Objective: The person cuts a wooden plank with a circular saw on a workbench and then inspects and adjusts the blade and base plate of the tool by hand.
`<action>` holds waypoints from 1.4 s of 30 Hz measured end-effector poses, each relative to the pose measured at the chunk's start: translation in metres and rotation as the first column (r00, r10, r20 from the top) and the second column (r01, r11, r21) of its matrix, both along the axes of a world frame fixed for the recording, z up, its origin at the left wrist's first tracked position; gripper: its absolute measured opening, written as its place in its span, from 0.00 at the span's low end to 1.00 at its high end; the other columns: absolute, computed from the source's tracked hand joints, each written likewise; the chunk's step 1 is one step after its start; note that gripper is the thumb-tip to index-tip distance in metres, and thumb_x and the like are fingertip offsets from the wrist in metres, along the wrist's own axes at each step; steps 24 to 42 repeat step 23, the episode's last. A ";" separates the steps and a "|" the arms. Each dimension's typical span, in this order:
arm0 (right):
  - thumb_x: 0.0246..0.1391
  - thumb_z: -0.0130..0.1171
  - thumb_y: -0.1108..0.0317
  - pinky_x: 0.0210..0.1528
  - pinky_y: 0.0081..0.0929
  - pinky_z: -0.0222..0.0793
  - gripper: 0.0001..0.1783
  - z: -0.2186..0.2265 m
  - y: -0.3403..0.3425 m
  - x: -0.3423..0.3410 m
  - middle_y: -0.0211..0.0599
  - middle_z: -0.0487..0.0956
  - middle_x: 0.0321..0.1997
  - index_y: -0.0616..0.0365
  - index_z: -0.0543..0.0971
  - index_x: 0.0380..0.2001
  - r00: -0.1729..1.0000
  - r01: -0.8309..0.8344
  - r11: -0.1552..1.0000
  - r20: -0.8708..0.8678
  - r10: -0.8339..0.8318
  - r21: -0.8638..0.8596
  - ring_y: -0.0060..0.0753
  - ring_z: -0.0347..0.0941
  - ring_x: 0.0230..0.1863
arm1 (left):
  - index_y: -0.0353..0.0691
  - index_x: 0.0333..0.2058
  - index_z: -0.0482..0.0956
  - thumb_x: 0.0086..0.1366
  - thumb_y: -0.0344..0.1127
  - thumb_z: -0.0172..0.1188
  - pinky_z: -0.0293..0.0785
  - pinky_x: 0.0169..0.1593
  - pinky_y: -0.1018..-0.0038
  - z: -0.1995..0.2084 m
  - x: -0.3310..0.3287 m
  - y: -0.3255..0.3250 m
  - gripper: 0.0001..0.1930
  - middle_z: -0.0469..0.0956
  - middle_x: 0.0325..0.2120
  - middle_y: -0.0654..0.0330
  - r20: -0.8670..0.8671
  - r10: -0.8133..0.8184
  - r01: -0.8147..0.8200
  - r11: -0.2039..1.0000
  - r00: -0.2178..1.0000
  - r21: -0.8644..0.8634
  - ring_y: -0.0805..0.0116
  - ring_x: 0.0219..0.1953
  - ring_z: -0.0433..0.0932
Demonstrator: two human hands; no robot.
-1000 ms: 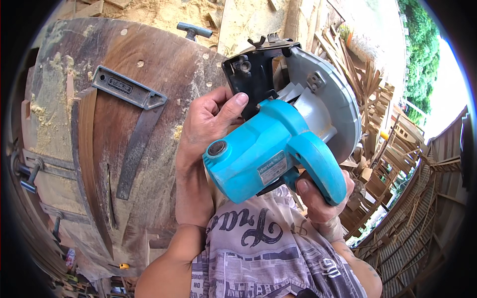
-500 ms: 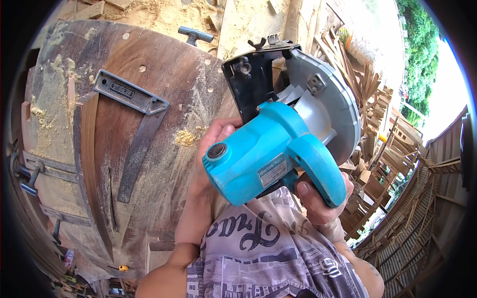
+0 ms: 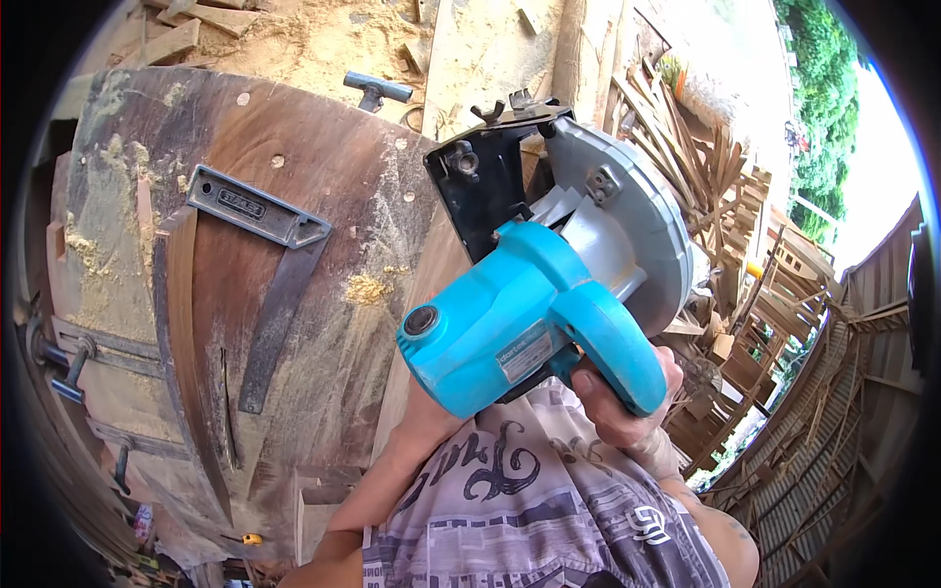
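My right hand (image 3: 627, 397) is closed around the rear handle of a circular saw (image 3: 500, 314). The saw has a turquoise motor body, a grey blade guard and a black base plate, and is held tilted in front of my body with the plate toward the far side. My left forearm (image 3: 412, 441) reaches under the motor body, which hides the left hand and its fingers. Left of the saw, a try square (image 3: 257, 211) with a grey stock and dark blade lies on the wooden workbench (image 3: 323, 245), close to a curved wooden strip (image 3: 186, 323).
Bar clamps (image 3: 83, 358) grip the bench's left edge, and another clamp handle (image 3: 377, 88) rises at its far edge. A small heap of sawdust (image 3: 365, 289) lies on the bench. Stacked wood offcuts (image 3: 735, 216) fill the right side. A yellow tape measure-like object (image 3: 252, 539) sits low left.
The saw has shifted slightly left and down in the picture. My left hand, whose fingers showed beside the motor body before, has slipped down and under it. My right hand keeps its hold.
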State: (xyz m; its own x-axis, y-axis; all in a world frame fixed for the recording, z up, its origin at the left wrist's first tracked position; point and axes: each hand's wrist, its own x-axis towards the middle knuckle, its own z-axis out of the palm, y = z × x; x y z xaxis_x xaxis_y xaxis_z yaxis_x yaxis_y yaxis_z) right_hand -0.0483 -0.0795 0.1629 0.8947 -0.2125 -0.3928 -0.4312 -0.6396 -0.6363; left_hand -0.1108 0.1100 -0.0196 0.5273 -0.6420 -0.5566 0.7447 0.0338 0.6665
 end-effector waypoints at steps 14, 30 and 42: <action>0.39 0.73 0.71 0.28 0.26 0.76 0.20 0.000 0.000 0.004 0.40 0.83 0.27 0.67 0.83 0.39 0.999 -0.039 0.999 0.005 0.039 -0.019 0.34 0.80 0.23 | 0.35 0.57 0.75 0.55 0.35 0.74 0.72 0.60 0.59 0.000 -0.006 0.002 0.31 0.77 0.54 0.50 -0.028 0.100 -0.102 0.993 0.995 -0.056 0.54 0.56 0.76; 0.40 0.74 0.71 0.28 0.26 0.76 0.20 -0.004 -0.002 0.001 0.40 0.83 0.29 0.66 0.83 0.39 0.998 -0.039 0.999 0.047 0.039 -0.003 0.34 0.81 0.23 | 0.36 0.58 0.74 0.54 0.35 0.72 0.73 0.60 0.59 -0.013 -0.020 -0.004 0.32 0.78 0.54 0.50 0.007 0.194 -0.192 0.977 0.981 -0.090 0.52 0.56 0.77; 0.40 0.74 0.71 0.28 0.26 0.76 0.20 -0.004 -0.002 0.001 0.40 0.83 0.29 0.66 0.83 0.39 0.998 -0.039 0.999 0.047 0.039 -0.003 0.34 0.81 0.23 | 0.36 0.58 0.74 0.54 0.35 0.72 0.73 0.60 0.59 -0.013 -0.020 -0.004 0.32 0.78 0.54 0.50 0.007 0.194 -0.192 0.977 0.981 -0.090 0.52 0.56 0.77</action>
